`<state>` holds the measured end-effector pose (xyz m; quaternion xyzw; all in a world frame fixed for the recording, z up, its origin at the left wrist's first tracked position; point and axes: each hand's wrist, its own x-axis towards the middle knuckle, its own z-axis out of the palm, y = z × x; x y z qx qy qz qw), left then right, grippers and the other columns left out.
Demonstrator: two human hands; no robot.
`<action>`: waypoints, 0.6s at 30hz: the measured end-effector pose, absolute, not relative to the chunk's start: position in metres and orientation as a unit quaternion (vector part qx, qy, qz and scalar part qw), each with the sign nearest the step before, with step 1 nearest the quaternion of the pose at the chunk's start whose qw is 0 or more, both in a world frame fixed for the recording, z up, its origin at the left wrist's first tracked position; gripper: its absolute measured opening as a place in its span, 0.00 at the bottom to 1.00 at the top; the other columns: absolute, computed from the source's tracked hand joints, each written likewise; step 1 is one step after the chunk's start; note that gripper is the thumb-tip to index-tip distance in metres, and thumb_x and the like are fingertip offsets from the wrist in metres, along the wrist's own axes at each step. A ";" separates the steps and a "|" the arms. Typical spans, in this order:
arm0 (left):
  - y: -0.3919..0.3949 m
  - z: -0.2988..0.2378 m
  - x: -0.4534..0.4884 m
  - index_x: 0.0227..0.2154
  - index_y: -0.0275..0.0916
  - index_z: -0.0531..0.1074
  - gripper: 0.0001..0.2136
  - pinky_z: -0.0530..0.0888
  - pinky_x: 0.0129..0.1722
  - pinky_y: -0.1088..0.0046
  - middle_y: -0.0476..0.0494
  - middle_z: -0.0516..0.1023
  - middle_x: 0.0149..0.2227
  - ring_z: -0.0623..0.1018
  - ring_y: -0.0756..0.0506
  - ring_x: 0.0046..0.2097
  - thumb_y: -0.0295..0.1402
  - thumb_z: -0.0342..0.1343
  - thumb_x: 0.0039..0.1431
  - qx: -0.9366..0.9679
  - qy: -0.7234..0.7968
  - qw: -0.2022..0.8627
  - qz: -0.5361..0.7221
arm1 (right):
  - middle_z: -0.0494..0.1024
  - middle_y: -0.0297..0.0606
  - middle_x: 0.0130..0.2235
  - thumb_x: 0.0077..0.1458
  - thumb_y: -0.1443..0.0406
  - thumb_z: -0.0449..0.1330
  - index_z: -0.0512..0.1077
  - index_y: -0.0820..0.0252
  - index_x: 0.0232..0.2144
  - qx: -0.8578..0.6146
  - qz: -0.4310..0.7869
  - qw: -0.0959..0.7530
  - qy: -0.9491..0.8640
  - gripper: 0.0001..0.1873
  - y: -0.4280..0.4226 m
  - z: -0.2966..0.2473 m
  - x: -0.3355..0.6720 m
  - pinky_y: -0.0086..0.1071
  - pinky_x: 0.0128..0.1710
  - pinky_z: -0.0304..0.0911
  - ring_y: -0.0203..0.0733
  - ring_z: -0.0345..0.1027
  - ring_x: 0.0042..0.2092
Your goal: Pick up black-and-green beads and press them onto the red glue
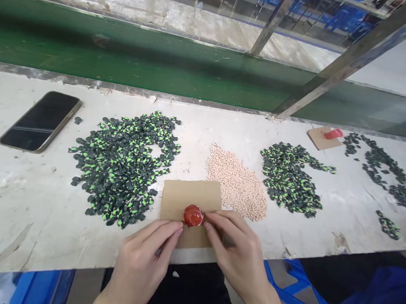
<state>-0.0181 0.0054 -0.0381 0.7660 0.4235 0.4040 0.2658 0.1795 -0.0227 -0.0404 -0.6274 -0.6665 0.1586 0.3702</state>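
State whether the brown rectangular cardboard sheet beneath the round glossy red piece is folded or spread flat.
Spread flat: the cardboard sheet shows one level face, no raised flap; left hand and right hand hide some edges.

Round thing [193, 215] red, cardboard [192, 191] tan — pellets [237, 184] pale pink — pieces [119, 179] blackish (flecked lime green)

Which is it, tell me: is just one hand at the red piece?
No, the left hand and right hand flank the red piece closely.
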 end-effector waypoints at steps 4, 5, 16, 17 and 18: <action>0.006 -0.041 -0.019 0.39 0.38 0.78 0.09 0.81 0.39 0.79 0.44 0.85 0.34 0.85 0.49 0.33 0.19 0.56 0.66 0.764 0.424 0.268 0.406 | 0.83 0.43 0.35 0.64 0.72 0.60 0.80 0.58 0.39 -0.619 0.156 0.354 -0.684 0.09 -0.020 -0.041 0.177 0.38 0.34 0.77 0.46 0.78 0.35; 0.006 -0.041 -0.020 0.39 0.38 0.78 0.09 0.81 0.39 0.79 0.44 0.86 0.34 0.85 0.49 0.33 0.19 0.56 0.66 0.763 0.425 0.268 0.406 | 0.82 0.43 0.35 0.64 0.72 0.59 0.80 0.58 0.38 -0.618 0.154 0.349 -0.687 0.10 -0.019 -0.041 0.176 0.37 0.34 0.76 0.46 0.78 0.35; 0.010 -0.037 -0.019 0.36 0.39 0.80 0.09 0.80 0.38 0.82 0.46 0.86 0.33 0.85 0.50 0.32 0.19 0.58 0.63 0.734 0.439 0.297 0.425 | 0.79 0.39 0.31 0.62 0.73 0.57 0.75 0.56 0.33 -0.659 0.088 0.328 -0.672 0.09 -0.010 -0.041 0.187 0.35 0.28 0.71 0.43 0.74 0.29; 0.010 -0.036 -0.019 0.36 0.39 0.80 0.09 0.80 0.36 0.83 0.47 0.86 0.32 0.84 0.50 0.31 0.20 0.58 0.62 0.727 0.444 0.301 0.428 | 0.79 0.40 0.31 0.62 0.72 0.57 0.75 0.56 0.33 -0.665 0.077 0.333 -0.664 0.09 -0.009 -0.041 0.191 0.35 0.28 0.71 0.44 0.74 0.30; 0.009 -0.034 -0.019 0.35 0.40 0.80 0.09 0.80 0.34 0.85 0.48 0.86 0.32 0.84 0.51 0.30 0.20 0.59 0.62 0.714 0.453 0.315 0.432 | 0.80 0.40 0.32 0.62 0.72 0.57 0.75 0.56 0.34 -0.670 0.067 0.340 -0.656 0.09 -0.008 -0.039 0.193 0.36 0.28 0.71 0.44 0.74 0.29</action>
